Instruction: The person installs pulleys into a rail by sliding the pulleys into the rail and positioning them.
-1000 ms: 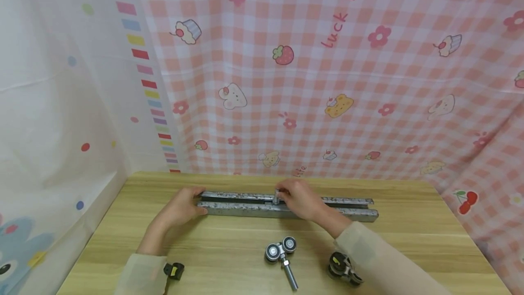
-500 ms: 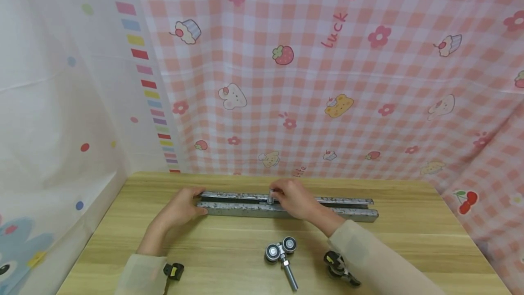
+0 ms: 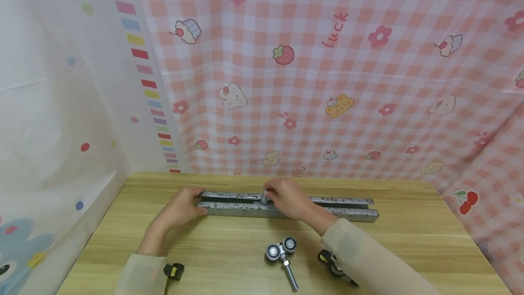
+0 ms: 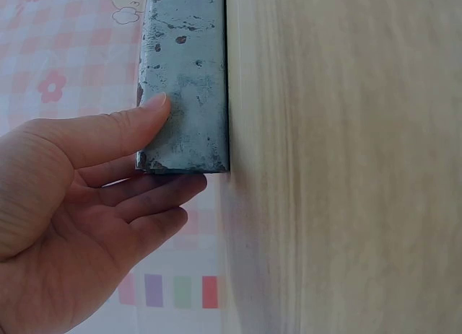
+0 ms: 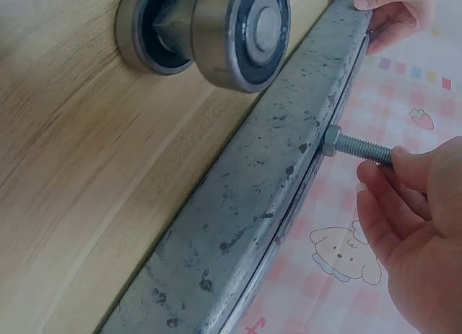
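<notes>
A speckled grey metal rail (image 3: pixel 237 211) with a slot along its top lies across the back of the table. My left hand (image 3: pixel 180 208) holds its left end; in the left wrist view the thumb presses the side of the rail (image 4: pixel 188 81) and the fingers reach behind its end. My right hand (image 3: pixel 288 198) pinches the upper end of a threaded bolt (image 5: pixel 364 150) between thumb and fingers. The bolt stands upright out of the slot, its hex nut (image 5: pixel 330 141) right at the slot's edge. Whatever it joins inside the rail is hidden.
A roller trolley (image 3: pixel 273 252) with ball-bearing wheels and a threaded rod lies on the wooden table (image 3: pixel 229 258) in front of the rail. A black wrist device (image 3: pixel 173 271) sits by the left sleeve, another (image 3: pixel 333 265) by the right. A checked cloth (image 3: pixel 311 81) hangs behind.
My right hand has slid the bolt leftward along the slot, a short way in each frame. The left hand, the rail and the roller trolley have stayed in place.
</notes>
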Motion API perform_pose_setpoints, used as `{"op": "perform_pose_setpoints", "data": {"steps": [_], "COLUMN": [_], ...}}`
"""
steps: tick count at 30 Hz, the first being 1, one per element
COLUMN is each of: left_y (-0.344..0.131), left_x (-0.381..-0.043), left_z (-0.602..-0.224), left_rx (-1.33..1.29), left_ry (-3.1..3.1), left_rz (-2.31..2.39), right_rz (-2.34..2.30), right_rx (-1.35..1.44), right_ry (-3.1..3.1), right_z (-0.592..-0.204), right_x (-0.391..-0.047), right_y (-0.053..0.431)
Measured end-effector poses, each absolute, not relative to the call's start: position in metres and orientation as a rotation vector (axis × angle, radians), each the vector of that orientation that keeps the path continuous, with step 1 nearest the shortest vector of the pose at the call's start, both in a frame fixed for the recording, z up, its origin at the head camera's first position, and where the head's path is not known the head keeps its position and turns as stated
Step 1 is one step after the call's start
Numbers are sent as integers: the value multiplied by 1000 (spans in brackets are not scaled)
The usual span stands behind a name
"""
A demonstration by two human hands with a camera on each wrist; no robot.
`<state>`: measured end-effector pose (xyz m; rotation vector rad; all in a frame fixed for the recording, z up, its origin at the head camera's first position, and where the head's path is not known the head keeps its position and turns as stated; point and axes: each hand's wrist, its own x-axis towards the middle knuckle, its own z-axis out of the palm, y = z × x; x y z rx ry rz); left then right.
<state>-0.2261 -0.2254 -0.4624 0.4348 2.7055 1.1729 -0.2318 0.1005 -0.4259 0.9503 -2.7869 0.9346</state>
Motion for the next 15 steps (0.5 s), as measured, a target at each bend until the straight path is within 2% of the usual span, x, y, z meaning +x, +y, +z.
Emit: {"op": "perform_pose_setpoints", "data": {"steps": [15], "left_y": [-226], "left_x": [-227], "left_z": [-463], "left_rx": [438], "left_ry": [2709], "left_rz": [1173], "right_rz": [944], "right_rx": [999], "right_ry": [-2773], "right_z": [-426], "right_x": [-236], "right_y": [87]}}
